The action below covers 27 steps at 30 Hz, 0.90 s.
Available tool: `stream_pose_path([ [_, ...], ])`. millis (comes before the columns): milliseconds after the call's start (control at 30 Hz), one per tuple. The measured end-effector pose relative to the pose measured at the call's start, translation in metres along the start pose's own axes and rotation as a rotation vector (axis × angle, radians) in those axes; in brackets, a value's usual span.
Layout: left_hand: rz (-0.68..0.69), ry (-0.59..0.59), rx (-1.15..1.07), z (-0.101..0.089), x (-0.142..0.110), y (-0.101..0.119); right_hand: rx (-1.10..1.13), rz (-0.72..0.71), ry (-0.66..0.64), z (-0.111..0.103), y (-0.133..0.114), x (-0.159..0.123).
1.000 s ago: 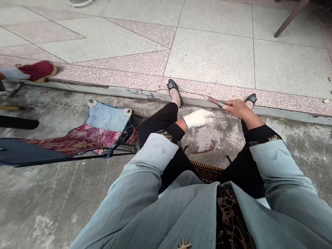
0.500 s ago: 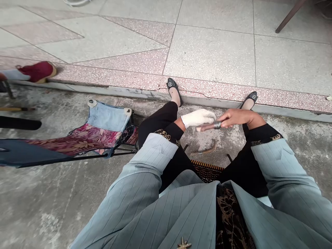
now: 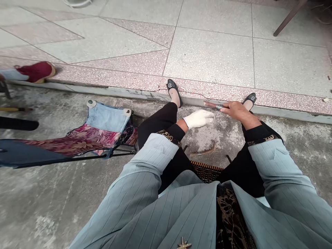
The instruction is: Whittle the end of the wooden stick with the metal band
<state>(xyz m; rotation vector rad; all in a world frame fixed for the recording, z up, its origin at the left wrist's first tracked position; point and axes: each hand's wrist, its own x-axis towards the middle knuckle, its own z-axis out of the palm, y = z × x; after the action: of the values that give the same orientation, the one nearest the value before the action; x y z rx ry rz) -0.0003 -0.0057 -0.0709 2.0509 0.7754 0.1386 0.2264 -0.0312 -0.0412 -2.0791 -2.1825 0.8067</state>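
Note:
My right hand (image 3: pixel 237 111), bare, is closed around one end of a short brown stick (image 3: pixel 210 104) with silvery wire wound near the grip. The stick's pale free end points left, over the curb's edge. My left hand (image 3: pixel 200 118) wears a white knitted glove. Its fingers stretch out to the right, just below the stick and apart from it, with nothing visible in them. Beneath both hands, a curved piece of wood (image 3: pixel 206 151) lies on the concrete, with what looks like thin wire along it.
A low woven seat (image 3: pixel 207 171) shows between my legs. To my left stands a folding chair (image 3: pixel 77 138) with flowered cloth and a denim patch. A co-worker's red shoe (image 3: pixel 41 71) rests on the raised tiled step (image 3: pixel 135 74). A furniture leg (image 3: pixel 289 19) stands at the upper right.
The stick and my right hand have moved up and away from my gloved left hand, which was touching or nearly touching the stick before. The left hand's fingers are straighter now.

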Motion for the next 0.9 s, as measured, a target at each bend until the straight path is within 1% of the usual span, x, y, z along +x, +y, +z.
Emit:
stream_pose_path([
  [33, -0.019, 0.003, 0.020, 0.002, 0.000, -0.001, -0.075, 0.010, -0.057, 0.000, -0.003, -0.001],
  [100, -0.047, -0.002, 0.023, 0.007, 0.001, -0.004, -0.192, 0.026, -0.217, 0.002, -0.009, -0.003],
  [200, -0.037, -0.061, -0.003, 0.013, 0.000, -0.005, -0.241, -0.028, -0.495, 0.007, -0.018, -0.005],
  [267, 0.004, -0.110, -0.023, 0.013, 0.000, -0.004, -0.160, -0.108, -0.666, 0.008, -0.020, -0.007],
  [333, 0.043, -0.131, -0.074, 0.009, -0.001, -0.002, 0.006, -0.197, -0.804, 0.003, -0.017, -0.010],
  [400, 0.061, -0.130, -0.189, 0.004, -0.002, 0.000, 0.236, -0.281, -0.864, -0.009, -0.011, -0.015],
  [433, 0.058, -0.119, -0.276, 0.001, -0.003, 0.001, 0.366, -0.298, -0.845, -0.016, -0.007, -0.019],
  [467, 0.051, -0.100, -0.378, -0.001, -0.003, 0.001, 0.491, -0.294, -0.778, -0.023, -0.003, -0.022],
  [567, 0.029, -0.041, -0.650, -0.002, -0.003, 0.004, 0.797, -0.237, -0.473, -0.038, 0.003, -0.033],
  [633, 0.025, -0.026, -0.709, -0.001, -0.003, 0.006, 0.935, -0.180, -0.293, -0.041, 0.002, -0.037],
  [700, 0.023, -0.034, -0.671, 0.001, -0.002, 0.009, 1.036, -0.134, -0.165, -0.038, -0.001, -0.036],
  [767, 0.034, -0.032, -0.597, 0.001, -0.002, 0.012, 1.094, -0.110, -0.071, -0.033, -0.001, -0.032],
  [833, 0.053, -0.013, -0.502, 0.000, -0.002, 0.013, 1.074, -0.084, -0.023, -0.026, 0.003, -0.024],
  [900, 0.065, 0.007, -0.366, -0.002, -0.002, 0.011, 0.983, -0.037, -0.001, -0.021, 0.009, -0.016],
])
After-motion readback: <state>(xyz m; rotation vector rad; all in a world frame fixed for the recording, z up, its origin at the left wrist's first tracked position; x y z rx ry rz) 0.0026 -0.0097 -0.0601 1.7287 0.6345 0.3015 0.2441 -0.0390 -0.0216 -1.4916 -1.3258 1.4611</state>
